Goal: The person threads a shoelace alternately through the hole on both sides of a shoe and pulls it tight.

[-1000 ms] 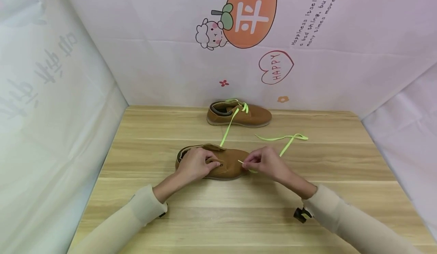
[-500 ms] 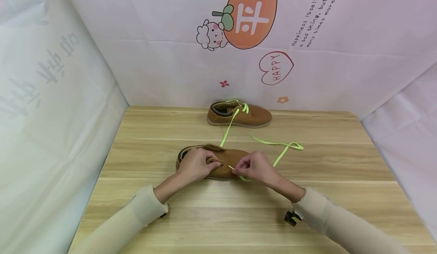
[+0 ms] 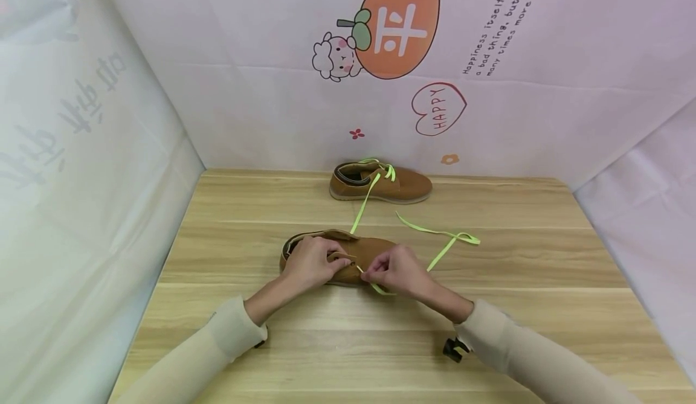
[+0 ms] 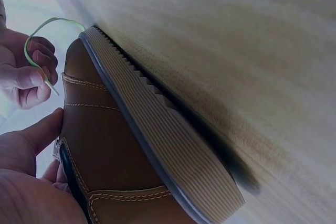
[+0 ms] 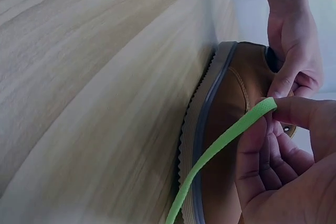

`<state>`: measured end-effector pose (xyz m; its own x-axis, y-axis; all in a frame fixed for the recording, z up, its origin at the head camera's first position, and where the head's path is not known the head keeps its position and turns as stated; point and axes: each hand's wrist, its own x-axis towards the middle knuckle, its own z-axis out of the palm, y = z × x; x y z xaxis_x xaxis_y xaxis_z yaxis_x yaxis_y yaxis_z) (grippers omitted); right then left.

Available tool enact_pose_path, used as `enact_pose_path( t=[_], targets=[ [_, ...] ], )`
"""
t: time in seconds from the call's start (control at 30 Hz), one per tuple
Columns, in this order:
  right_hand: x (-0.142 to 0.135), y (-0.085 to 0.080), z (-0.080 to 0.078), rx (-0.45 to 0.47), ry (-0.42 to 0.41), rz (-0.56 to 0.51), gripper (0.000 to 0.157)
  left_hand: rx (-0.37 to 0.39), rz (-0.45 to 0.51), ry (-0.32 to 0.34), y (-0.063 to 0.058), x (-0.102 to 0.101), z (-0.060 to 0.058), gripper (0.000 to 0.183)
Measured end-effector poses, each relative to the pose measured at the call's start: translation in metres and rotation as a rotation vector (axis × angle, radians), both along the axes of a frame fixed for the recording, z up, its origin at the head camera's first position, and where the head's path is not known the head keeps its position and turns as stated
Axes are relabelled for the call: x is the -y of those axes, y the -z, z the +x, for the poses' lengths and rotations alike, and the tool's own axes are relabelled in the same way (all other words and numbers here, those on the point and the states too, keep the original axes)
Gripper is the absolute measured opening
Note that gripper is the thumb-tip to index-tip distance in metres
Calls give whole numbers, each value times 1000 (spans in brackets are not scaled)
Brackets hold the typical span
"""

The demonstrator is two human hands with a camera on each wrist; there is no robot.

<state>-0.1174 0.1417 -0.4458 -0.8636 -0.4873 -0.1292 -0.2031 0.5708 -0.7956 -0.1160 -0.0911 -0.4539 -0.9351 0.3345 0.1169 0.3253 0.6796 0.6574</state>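
Note:
A brown lace-up shoe (image 3: 375,248) lies on the wooden table with its toe to the right. My left hand (image 3: 310,266) grips its near eyelet flap, thumb outside and other fingers tucked into the opening. Between right thumb and forefinger, my right hand (image 3: 401,271) pinches a neon-green shoelace (image 5: 226,137) close to its end. The lace's tip points at a dark eyelet (image 3: 353,263) right beside my left thumb. From the right hand the lace loops under and trails behind onto the table. In the left wrist view, the shoe's ribbed sole (image 4: 152,124) faces the camera.
A matching brown shoe (image 3: 414,185) stands at the back by the printed white cloth wall (image 3: 261,108), laced in green. One lace strand (image 3: 361,208) runs forward from it to the near shoe. White cloth also flanks the wooden table (image 3: 337,349) on both sides.
My right hand has moved left over the shoe's toe, bringing the lace tip up to the eyelet. The trailing lace slid left with it. My left hand has stayed in place.

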Motion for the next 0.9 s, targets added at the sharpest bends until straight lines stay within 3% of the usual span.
enact_pose_path(
  t=[0.5, 0.9],
  targets=[
    [12, 6, 1, 9, 57, -26, 18, -5, 30, 31, 3, 2, -1, 9],
    [21, 15, 1, -172, 78, -20, 22, -18, 43, 45, 3, 3, 0, 14]
  ],
)
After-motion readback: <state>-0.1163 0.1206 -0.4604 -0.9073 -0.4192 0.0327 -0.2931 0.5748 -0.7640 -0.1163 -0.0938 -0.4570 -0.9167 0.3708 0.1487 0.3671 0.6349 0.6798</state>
